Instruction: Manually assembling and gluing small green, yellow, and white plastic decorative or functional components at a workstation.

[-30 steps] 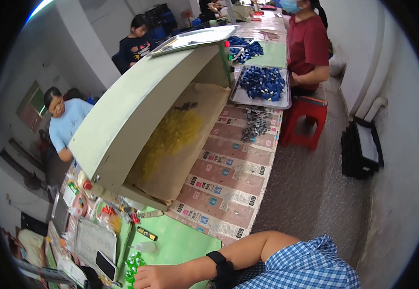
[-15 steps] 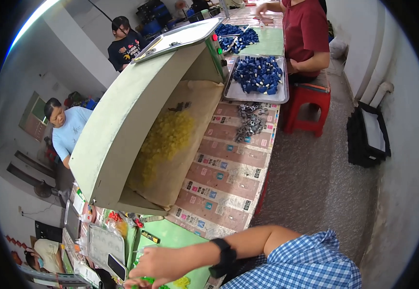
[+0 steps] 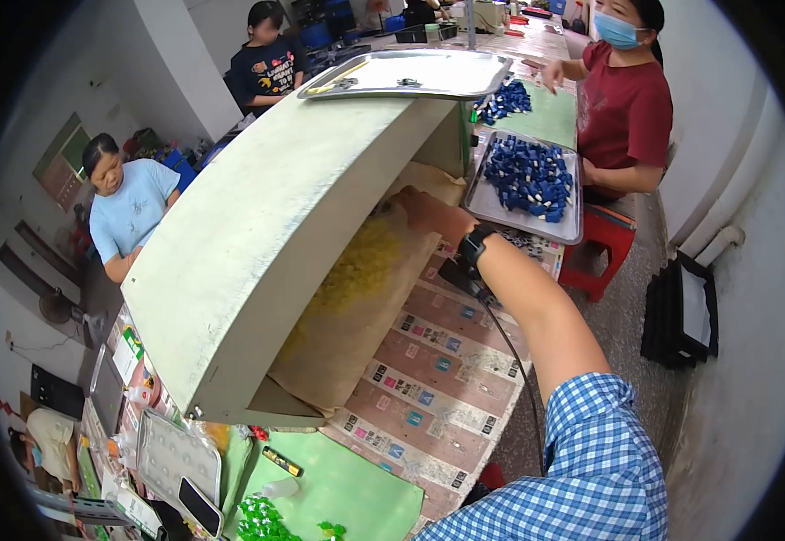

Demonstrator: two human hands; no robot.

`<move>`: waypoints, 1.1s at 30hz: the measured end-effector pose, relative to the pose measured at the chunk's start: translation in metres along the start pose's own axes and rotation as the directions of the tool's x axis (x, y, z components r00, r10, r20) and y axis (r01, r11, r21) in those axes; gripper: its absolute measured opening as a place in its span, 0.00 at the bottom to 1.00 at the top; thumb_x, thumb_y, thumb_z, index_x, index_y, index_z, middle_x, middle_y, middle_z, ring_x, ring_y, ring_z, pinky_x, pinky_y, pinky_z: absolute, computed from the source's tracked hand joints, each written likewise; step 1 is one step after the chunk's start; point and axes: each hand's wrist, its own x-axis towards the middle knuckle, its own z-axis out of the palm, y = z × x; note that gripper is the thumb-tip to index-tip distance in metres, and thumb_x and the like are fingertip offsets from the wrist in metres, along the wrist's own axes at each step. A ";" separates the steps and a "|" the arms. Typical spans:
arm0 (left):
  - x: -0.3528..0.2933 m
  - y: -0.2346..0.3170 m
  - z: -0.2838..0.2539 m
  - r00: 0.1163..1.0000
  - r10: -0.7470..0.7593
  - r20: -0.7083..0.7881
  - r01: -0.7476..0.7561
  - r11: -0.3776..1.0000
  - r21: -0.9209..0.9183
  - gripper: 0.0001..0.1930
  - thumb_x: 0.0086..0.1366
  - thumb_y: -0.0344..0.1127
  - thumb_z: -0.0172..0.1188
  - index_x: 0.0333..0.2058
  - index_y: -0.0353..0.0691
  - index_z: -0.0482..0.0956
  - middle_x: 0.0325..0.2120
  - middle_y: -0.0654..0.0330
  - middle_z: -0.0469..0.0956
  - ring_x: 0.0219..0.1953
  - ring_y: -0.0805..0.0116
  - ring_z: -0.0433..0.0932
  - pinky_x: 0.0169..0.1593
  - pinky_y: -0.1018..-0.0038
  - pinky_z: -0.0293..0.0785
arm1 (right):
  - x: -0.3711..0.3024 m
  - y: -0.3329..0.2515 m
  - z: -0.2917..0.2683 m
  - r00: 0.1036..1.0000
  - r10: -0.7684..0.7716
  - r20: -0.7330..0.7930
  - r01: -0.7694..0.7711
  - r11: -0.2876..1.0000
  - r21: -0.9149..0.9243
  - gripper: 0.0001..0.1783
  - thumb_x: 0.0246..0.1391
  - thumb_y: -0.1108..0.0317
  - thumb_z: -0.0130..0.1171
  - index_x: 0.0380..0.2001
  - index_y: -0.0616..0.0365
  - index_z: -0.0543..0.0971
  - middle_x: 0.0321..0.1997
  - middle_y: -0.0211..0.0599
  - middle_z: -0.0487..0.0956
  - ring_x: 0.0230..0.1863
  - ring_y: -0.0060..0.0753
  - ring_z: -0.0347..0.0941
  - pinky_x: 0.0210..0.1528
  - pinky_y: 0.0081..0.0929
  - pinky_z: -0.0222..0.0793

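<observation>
My right hand [image 3: 427, 215] reaches into the open front of a pale hooded box [image 3: 257, 230], its wrist wearing a black watch [image 3: 475, 243]. The fingers point down toward the far end of the brown lining [image 3: 361, 311], beside the heap of small yellow pieces [image 3: 361, 261]. Their tips are blurred and shaded, so what they hold or touch is unclear. Below the wrist is a black device [image 3: 463, 278] with a cable trailing toward my sleeve. My left hand is outside the picture.
A metal tray of blue pieces [image 3: 529, 178] stands beyond my wrist. Another tray [image 3: 410, 74] rests on the box. Green pieces [image 3: 264, 520], a phone [image 3: 200, 505] and a yellow-and-black tube [image 3: 282, 461] lie near. A person in red [image 3: 631, 117] sits by a red stool [image 3: 604, 243].
My right hand has swung from the green mat at lower left, over the table and into the box's far end. The green pieces it covered now show. The view has shifted too.
</observation>
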 end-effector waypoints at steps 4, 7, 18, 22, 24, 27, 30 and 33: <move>0.020 0.004 -0.002 0.996 0.080 0.027 -0.082 0.993 0.081 0.07 0.65 0.33 0.51 0.39 0.38 0.70 0.28 0.61 0.73 0.29 0.70 0.72 0.37 0.73 0.70 | 0.028 -0.015 -0.001 0.998 -0.063 0.001 0.063 0.998 0.008 0.30 0.50 0.50 0.53 0.57 0.39 0.64 0.65 0.35 0.55 0.57 0.53 0.61 0.55 0.44 0.65; 0.030 0.023 -0.008 0.988 0.154 0.031 -0.157 0.968 0.198 0.07 0.65 0.33 0.51 0.39 0.37 0.70 0.29 0.61 0.73 0.30 0.71 0.72 0.37 0.74 0.70 | 0.043 -0.074 0.005 0.981 -0.190 0.027 0.191 0.979 -0.069 0.20 0.58 0.54 0.43 0.52 0.41 0.72 0.59 0.37 0.65 0.59 0.51 0.58 0.56 0.42 0.63; 0.082 0.024 0.046 0.919 0.248 0.306 -0.347 0.878 0.330 0.07 0.64 0.31 0.50 0.38 0.36 0.71 0.30 0.61 0.71 0.30 0.72 0.70 0.37 0.77 0.68 | 0.040 -0.020 0.016 0.977 0.114 -0.178 -0.109 0.993 0.039 0.16 0.47 0.62 0.55 0.39 0.56 0.78 0.43 0.41 0.75 0.42 0.44 0.72 0.45 0.37 0.70; 0.064 0.024 0.059 0.893 0.321 0.315 -0.426 0.829 0.362 0.07 0.64 0.31 0.50 0.38 0.35 0.71 0.30 0.61 0.70 0.31 0.72 0.70 0.37 0.78 0.67 | -0.004 0.000 -0.009 0.981 0.030 -0.193 -0.005 0.992 0.130 0.14 0.45 0.63 0.59 0.35 0.59 0.79 0.34 0.35 0.79 0.36 0.36 0.75 0.39 0.30 0.71; 0.050 0.027 0.060 0.884 0.368 0.290 -0.461 0.794 0.396 0.07 0.64 0.31 0.49 0.38 0.35 0.71 0.30 0.61 0.70 0.31 0.73 0.69 0.37 0.78 0.67 | -0.045 -0.025 -0.037 0.982 0.171 0.078 -0.134 0.348 0.928 0.12 0.48 0.66 0.60 0.36 0.60 0.77 0.37 0.33 0.78 0.36 0.29 0.74 0.36 0.23 0.72; 0.029 0.027 0.065 0.875 0.409 0.260 -0.485 0.757 0.438 0.07 0.63 0.30 0.49 0.37 0.34 0.71 0.31 0.61 0.69 0.31 0.73 0.69 0.37 0.79 0.66 | -0.102 -0.063 -0.061 0.972 0.050 0.229 -0.214 -0.216 0.953 0.12 0.55 0.72 0.54 0.43 0.60 0.74 0.41 0.34 0.76 0.39 0.25 0.73 0.37 0.17 0.72; 0.000 0.028 0.064 0.879 0.438 0.187 -0.469 0.721 0.510 0.07 0.63 0.30 0.49 0.37 0.34 0.71 0.31 0.61 0.69 0.31 0.73 0.69 0.37 0.80 0.66 | -0.151 -0.112 -0.063 0.961 -0.147 0.233 -0.274 -0.446 0.852 0.13 0.56 0.74 0.52 0.45 0.61 0.72 0.42 0.38 0.75 0.46 0.32 0.73 0.39 0.17 0.74; -0.036 0.025 0.059 0.884 0.462 0.062 -0.402 0.688 0.604 0.07 0.63 0.29 0.49 0.37 0.34 0.71 0.32 0.61 0.68 0.31 0.73 0.68 0.37 0.81 0.65 | -0.190 -0.162 -0.049 0.895 -0.346 0.282 -0.436 -0.546 0.716 0.14 0.55 0.72 0.54 0.46 0.60 0.72 0.45 0.43 0.73 0.50 0.39 0.71 0.38 0.19 0.75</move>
